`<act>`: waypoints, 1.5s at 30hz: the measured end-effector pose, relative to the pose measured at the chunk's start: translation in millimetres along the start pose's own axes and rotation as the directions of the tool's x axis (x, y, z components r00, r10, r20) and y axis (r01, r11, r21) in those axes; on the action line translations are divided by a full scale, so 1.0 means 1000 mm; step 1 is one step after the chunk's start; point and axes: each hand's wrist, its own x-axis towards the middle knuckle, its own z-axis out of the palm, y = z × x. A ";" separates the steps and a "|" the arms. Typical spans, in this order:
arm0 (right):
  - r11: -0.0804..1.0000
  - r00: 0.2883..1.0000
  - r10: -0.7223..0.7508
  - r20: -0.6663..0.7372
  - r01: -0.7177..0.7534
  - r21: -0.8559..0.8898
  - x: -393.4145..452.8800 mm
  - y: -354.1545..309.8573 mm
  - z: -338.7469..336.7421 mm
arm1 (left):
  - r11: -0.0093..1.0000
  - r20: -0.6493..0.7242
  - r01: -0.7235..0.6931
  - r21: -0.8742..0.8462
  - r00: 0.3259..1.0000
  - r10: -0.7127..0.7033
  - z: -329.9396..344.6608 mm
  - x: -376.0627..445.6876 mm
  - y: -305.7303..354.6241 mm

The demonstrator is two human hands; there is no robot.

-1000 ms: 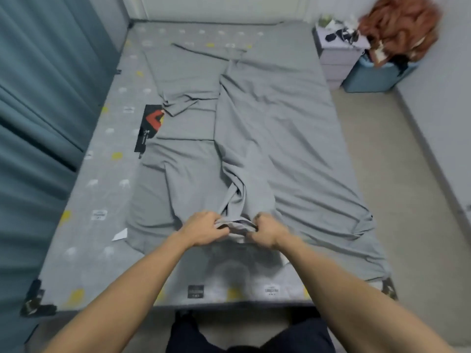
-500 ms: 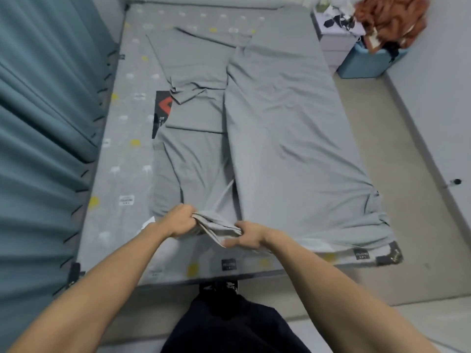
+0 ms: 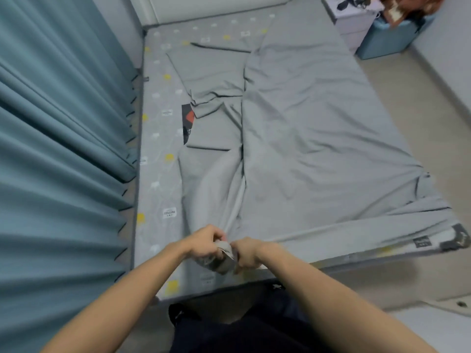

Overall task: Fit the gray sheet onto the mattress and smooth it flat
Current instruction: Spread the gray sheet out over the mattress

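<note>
The gray sheet (image 3: 305, 138) lies rumpled over the right and middle of the patterned mattress (image 3: 158, 179), with folded layers bunched along its left part. The mattress's left strip is bare. My left hand (image 3: 206, 244) and my right hand (image 3: 248, 252) are close together at the near edge of the bed, both gripping a bunched fold of the sheet's edge between them. The cloth pulls up in creases from the hands toward the middle of the bed.
Teal curtains (image 3: 58, 149) hang along the left side of the bed. A pale drawer unit (image 3: 353, 21) and a blue bin (image 3: 387, 39) with orange cloth stand at the far right. Beige floor (image 3: 433, 123) runs along the right. My dark trousers (image 3: 242, 324) are below.
My hands drew closer together and gathered the sheet's edge into a tighter bunch. My view shifted left and nearer to the curtain side of the bed.
</note>
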 end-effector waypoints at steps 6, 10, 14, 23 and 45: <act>0.919 0.961 0.241 -0.133 -0.182 0.350 0.029 -0.047 0.040 | 0.728 -0.111 -0.025 0.685 0.984 0.138 -0.047 0.005 -0.093; 0.828 0.906 0.392 -0.161 -0.271 0.491 0.034 -0.105 0.077 | 0.669 -0.238 -0.029 0.742 0.923 0.303 -0.071 -0.017 -0.159; 0.786 0.873 0.474 -0.112 -0.363 0.501 0.050 -0.168 0.124 | 0.888 -0.176 -0.216 0.407 0.935 0.308 -0.071 -0.046 -0.219; 0.794 0.781 0.497 -0.379 -0.232 0.562 0.089 -0.245 0.155 | 0.955 0.025 -0.277 0.107 0.961 0.276 -0.095 -0.100 -0.233; 0.706 0.495 0.706 -0.506 -0.432 0.562 0.107 -0.305 0.194 | 0.807 0.221 -0.376 0.456 0.926 0.307 -0.131 -0.127 -0.273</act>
